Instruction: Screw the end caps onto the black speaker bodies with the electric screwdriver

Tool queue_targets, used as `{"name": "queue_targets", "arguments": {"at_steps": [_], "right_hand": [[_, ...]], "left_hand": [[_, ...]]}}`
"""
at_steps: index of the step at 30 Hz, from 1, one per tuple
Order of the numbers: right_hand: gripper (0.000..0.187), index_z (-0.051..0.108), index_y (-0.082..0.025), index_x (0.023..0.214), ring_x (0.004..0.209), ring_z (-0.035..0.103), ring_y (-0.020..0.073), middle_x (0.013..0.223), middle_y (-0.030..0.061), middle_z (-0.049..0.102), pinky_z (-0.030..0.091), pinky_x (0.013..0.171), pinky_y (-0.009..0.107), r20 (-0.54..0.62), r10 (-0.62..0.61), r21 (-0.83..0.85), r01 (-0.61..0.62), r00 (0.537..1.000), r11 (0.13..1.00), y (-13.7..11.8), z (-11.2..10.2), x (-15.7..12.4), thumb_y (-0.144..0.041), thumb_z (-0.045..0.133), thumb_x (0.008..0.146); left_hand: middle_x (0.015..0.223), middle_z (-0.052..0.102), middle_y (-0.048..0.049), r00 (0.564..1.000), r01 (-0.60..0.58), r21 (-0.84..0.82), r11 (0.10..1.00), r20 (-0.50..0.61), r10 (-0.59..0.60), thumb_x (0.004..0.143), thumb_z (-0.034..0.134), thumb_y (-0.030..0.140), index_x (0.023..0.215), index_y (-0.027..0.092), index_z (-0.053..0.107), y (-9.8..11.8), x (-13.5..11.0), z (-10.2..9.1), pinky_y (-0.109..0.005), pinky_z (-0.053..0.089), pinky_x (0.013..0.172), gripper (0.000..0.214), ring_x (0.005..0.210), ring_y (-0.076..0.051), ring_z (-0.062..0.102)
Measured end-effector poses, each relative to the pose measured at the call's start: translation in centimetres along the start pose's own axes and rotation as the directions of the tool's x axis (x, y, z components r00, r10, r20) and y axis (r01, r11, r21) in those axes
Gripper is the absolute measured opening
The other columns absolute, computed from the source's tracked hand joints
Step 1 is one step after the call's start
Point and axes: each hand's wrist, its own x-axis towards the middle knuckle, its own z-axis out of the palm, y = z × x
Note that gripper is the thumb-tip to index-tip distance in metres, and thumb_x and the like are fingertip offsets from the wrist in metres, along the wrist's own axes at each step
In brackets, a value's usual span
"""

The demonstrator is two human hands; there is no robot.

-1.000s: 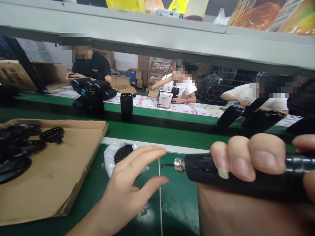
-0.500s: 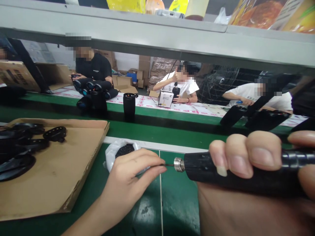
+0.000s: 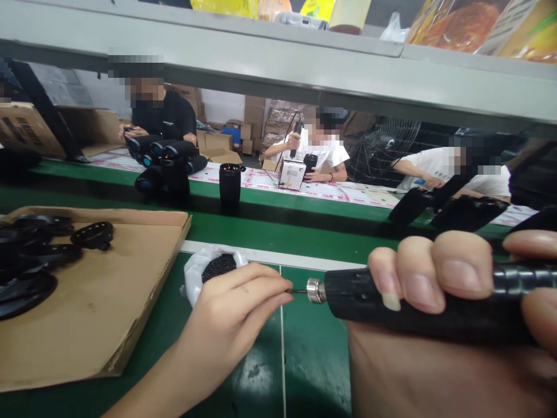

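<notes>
Black electric screwdriver lies level in my right hand, whose fingers wrap round its body. From its silver chuck a thin dark bit points left. Thumb and fingers of my left hand pinch together at the bit's tip; a small screw between them, if there is one, is hidden. Just behind my left hand stands an open white plastic bag full of tiny black pieces, which look like screws.
A cardboard tray at left holds several black plastic parts. Across the green bench stand a black barrel-shaped part and stacked binoculars. A grey shelf crosses overhead. Several co-workers sit opposite, one holding a screwdriver.
My hands and the screwdriver keep nearly the same pose, with the view shifted slightly. The co-worker opposite has lifted a screwdriver away from a black part.
</notes>
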Motion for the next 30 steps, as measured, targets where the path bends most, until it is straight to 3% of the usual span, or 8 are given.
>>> {"name": "queue_targets", "arguments": {"at_steps": [3,7,11,16,20,24,26,30], "right_hand": [[0.027,0.042,-0.016,0.106,0.066,0.048,0.0095,0.076,0.0003,0.041,0.048,0.059,0.024,0.012,0.013,0.013,-0.013,1.000,1.000,-0.1,-0.3,0.2,-0.018,0.049,0.080],[0.027,0.041,-0.018,0.106,0.069,0.049,0.0119,0.080,0.0004,0.042,0.047,0.063,0.026,0.048,0.117,0.038,-0.118,0.992,0.992,0.3,-0.5,0.6,-0.015,0.052,0.081],[0.025,0.038,-0.016,0.103,0.059,0.045,0.0107,0.074,-0.0007,0.039,0.045,0.053,0.023,-0.141,0.059,0.011,-0.058,0.988,0.998,1.2,-0.1,1.4,-0.010,0.044,0.080],[0.013,0.032,-0.010,0.092,0.056,0.041,0.0057,0.072,-0.0005,0.032,0.042,0.048,0.014,-0.455,0.022,0.075,0.014,0.890,0.997,1.6,0.0,3.4,-0.015,0.037,0.081],[0.007,0.029,-0.010,0.087,0.058,0.040,0.0041,0.072,-0.0006,0.032,0.042,0.049,0.013,-0.528,0.153,0.246,-0.023,0.836,0.969,1.8,-0.9,4.6,-0.012,0.036,0.085],[0.004,0.030,-0.010,0.087,0.058,0.040,0.0050,0.072,-0.0001,0.035,0.043,0.049,0.015,-0.574,0.286,0.396,-0.045,0.767,0.917,2.2,-1.9,5.1,-0.012,0.033,0.088],[0.005,0.031,-0.009,0.086,0.059,0.040,0.0053,0.072,0.0003,0.036,0.043,0.050,0.015,-0.590,0.331,0.453,-0.037,0.737,0.891,2.4,-2.1,5.3,-0.013,0.034,0.089],[0.010,0.035,-0.007,0.085,0.061,0.041,0.0044,0.073,0.0019,0.039,0.041,0.054,0.011,-0.586,0.457,0.569,-0.062,0.669,0.820,2.9,-2.1,5.5,-0.014,0.035,0.093]], "left_hand": [[0.087,0.071,-0.0057,1.000,-0.025,0.070,0.997,-0.013,0.026,0.086,0.063,0.007,0.090,0.011,0.070,0.3,0.2,0.0,-0.020,0.055,0.074,0.008,0.078,-0.013,0.067],[0.083,0.069,-0.0069,0.994,-0.061,0.222,0.973,0.098,0.040,0.093,0.053,0.012,0.091,0.011,0.070,0.5,0.4,0.0,-0.028,0.056,0.069,0.016,0.075,-0.017,0.066],[0.081,0.069,-0.0026,0.994,0.001,0.175,0.985,0.109,-0.021,0.092,0.057,0.012,0.085,0.014,0.069,0.6,1.1,0.3,-0.026,0.053,0.068,0.014,0.072,-0.015,0.066],[0.077,0.068,0.0064,0.985,0.169,-0.099,0.981,-0.007,-0.171,0.085,0.068,0.011,0.078,0.020,0.067,0.8,2.6,1.0,-0.015,0.047,0.066,0.011,0.070,-0.006,0.063],[0.080,0.068,0.0053,0.991,0.111,-0.184,0.977,-0.050,-0.122,0.084,0.070,0.012,0.080,0.020,0.067,0.7,3.4,1.2,-0.016,0.047,0.068,0.009,0.073,-0.007,0.063],[0.075,0.067,0.0045,0.993,0.114,-0.194,0.974,-0.013,-0.119,0.082,0.071,0.012,0.075,0.020,0.066,-0.6,4.1,1.5,-0.019,0.048,0.066,0.011,0.069,-0.008,0.062],[0.079,0.068,0.0019,0.982,0.164,-0.343,0.925,-0.037,-0.188,0.079,0.074,0.012,0.073,0.019,0.066,-1.4,4.5,2.1,-0.021,0.053,0.069,0.012,0.073,-0.011,0.065],[0.101,0.071,-0.0045,0.967,0.172,-0.773,0.611,0.015,-0.254,0.069,0.077,0.002,0.070,0.017,0.064,-2.0,4.9,4.0,-0.030,0.061,0.078,0.020,0.091,-0.019,0.071]]}}
